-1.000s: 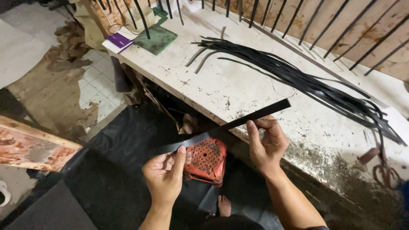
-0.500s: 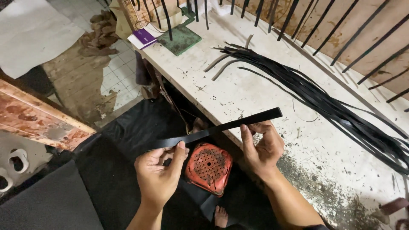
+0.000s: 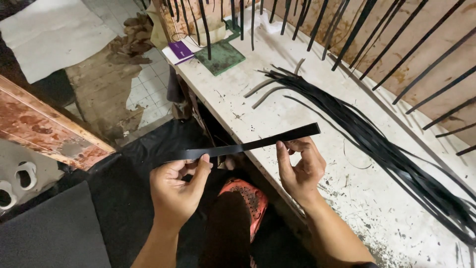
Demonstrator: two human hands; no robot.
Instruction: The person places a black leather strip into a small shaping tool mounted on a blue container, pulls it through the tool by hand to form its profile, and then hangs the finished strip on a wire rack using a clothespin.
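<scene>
A black strip [image 3: 248,145] is held out flat between two bare hands above the edge of a stained white workbench [image 3: 297,104]. The left hand [image 3: 177,188] pinches the strip's near end between thumb and curled fingers [image 3: 171,168]; the right hand [image 3: 300,166] grips it further along, thumb pressed to its underside and fingers folded over the top (the far end juts just past those fingers). Beyond the right hand's fingers, a long bundle of similar black strips [image 3: 377,144] lies across the bench, with more strips hanging along the wooden wall [image 3: 421,44] behind. Below the fingers of both hands sits an orange perforated clog [image 3: 248,201] on dark sheeting. A green mat [image 3: 220,57] and a small purple box [image 3: 181,49] rest well beyond the left hand.
</scene>
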